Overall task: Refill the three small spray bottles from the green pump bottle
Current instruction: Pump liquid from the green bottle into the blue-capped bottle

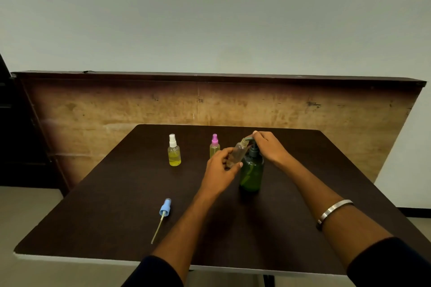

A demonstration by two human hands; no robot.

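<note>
Both arms reach forward over the table, bare from the dark sleeves pushed up near the elbows. The left hand [220, 171] is curled around a small clear bottle [238, 154], holding it tilted, with the thumb in front. The right hand [270, 147] sits higher, knuckles up, fingers [256, 134] bent down on the pump top. A silver bangle [334, 211] circles the right forearm.

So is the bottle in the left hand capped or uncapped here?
Uncapped. The clear bottle held tilted by the left hand has a bare neck under the green pump bottle spout; the blue spray cap lies apart on the table.
</note>
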